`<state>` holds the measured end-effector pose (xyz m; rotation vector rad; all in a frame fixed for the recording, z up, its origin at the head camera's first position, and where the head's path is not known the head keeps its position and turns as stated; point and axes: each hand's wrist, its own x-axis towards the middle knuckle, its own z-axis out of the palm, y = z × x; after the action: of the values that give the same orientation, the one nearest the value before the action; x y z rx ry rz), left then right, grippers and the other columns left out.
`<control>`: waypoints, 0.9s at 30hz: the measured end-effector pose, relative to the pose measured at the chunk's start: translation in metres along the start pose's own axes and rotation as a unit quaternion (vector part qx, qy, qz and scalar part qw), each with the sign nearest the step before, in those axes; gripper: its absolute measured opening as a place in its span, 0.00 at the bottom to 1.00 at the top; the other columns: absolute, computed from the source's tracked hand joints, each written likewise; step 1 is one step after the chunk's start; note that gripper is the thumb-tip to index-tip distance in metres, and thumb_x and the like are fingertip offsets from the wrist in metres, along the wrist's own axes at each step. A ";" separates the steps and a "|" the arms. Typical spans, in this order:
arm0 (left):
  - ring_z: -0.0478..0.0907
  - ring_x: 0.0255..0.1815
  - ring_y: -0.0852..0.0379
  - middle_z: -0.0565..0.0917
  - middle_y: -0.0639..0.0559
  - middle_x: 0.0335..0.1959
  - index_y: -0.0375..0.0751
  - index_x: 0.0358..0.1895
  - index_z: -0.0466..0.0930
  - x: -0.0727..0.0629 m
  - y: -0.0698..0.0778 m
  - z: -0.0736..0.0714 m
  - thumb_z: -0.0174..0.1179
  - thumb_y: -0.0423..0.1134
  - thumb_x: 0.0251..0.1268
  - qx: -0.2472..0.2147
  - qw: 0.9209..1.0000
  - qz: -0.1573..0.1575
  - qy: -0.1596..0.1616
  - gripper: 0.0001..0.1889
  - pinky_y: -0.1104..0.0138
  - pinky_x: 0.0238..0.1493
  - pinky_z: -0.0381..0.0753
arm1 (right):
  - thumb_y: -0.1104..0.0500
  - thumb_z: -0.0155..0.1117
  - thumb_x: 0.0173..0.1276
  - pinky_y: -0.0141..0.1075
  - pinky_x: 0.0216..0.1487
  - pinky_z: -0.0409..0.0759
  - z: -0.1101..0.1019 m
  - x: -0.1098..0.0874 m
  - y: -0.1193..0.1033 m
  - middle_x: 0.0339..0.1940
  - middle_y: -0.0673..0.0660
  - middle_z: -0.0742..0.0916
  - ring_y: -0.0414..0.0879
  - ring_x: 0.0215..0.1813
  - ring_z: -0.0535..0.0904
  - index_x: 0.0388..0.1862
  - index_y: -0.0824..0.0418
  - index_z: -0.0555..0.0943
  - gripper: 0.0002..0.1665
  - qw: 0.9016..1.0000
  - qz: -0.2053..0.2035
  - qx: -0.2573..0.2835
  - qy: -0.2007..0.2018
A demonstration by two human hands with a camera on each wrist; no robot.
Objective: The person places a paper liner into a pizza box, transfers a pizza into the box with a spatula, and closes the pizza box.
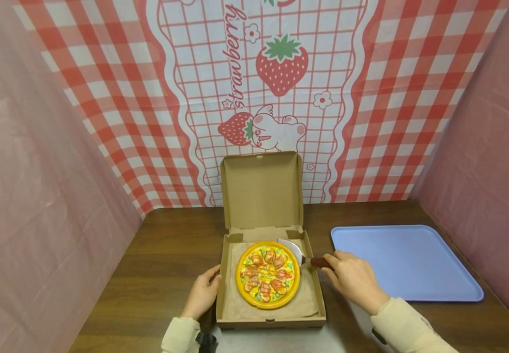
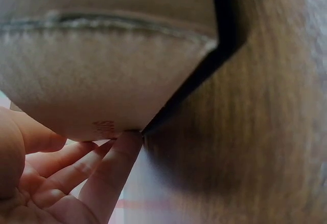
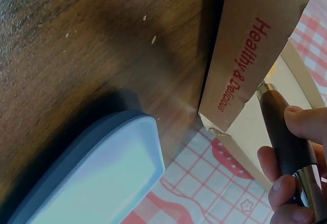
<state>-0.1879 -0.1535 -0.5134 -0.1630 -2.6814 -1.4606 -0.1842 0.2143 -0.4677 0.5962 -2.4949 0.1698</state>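
Note:
A round toy pizza (image 1: 267, 275) with a yellow crust lies on brown paper inside an open cardboard pizza box (image 1: 270, 323). My right hand (image 1: 355, 280) grips the dark brown handle (image 3: 286, 134) of a pizza server above the box's right wall. The server's metal blade (image 1: 292, 249) meets the pizza's upper right edge; whether it reaches beneath the crust I cannot tell. At the box's left side, my left hand (image 1: 203, 292) rests its fingers (image 2: 113, 172) against the outer wall, near the bottom edge. Its thumb touches the same wall higher up.
A light blue tray (image 1: 406, 264) lies on the wooden table (image 1: 166, 255) to the right of the box. The box's raised lid (image 1: 263, 191) stands before a strawberry-print cloth (image 1: 281, 68). Pink curtains (image 1: 34, 196) hang at both sides.

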 end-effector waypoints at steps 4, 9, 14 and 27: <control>0.76 0.60 0.35 0.79 0.28 0.58 0.22 0.61 0.73 0.000 0.000 0.000 0.52 0.29 0.72 0.000 1.000 -0.001 0.003 0.19 0.46 0.60 0.77 | 0.55 0.77 0.53 0.36 0.17 0.70 0.000 0.000 0.001 0.24 0.51 0.81 0.42 0.23 0.72 0.38 0.60 0.86 0.16 1.000 0.000 0.000 0.004; 0.76 0.60 0.35 0.79 0.28 0.58 0.22 0.62 0.72 0.001 -0.001 0.001 0.51 0.29 0.72 0.000 1.000 -0.006 0.004 0.19 0.46 0.60 0.77 | 0.56 0.77 0.52 0.37 0.17 0.69 0.002 0.000 0.004 0.23 0.51 0.80 0.45 0.23 0.73 0.39 0.61 0.86 0.16 1.000 -0.001 -0.002 0.023; 0.76 0.60 0.35 0.79 0.28 0.58 0.22 0.61 0.72 0.000 -0.001 0.000 0.51 0.29 0.72 0.000 1.000 -0.004 0.004 0.19 0.46 0.60 0.77 | 0.56 0.77 0.52 0.37 0.17 0.69 0.004 0.000 0.007 0.23 0.51 0.79 0.47 0.23 0.73 0.39 0.61 0.86 0.16 0.999 -0.004 -0.005 0.034; 0.76 0.61 0.35 0.79 0.28 0.58 0.23 0.62 0.73 -0.001 -0.001 0.001 0.51 0.30 0.72 0.003 1.000 -0.011 0.003 0.19 0.45 0.60 0.76 | 0.57 0.77 0.50 0.37 0.16 0.69 0.006 -0.001 0.009 0.23 0.52 0.78 0.46 0.23 0.72 0.38 0.61 0.86 0.17 0.999 -0.008 -0.005 0.053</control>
<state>-0.1873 -0.1535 -0.5148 -0.1299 -2.6912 -1.4554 -0.1907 0.2213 -0.4727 0.5883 -2.3858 0.1775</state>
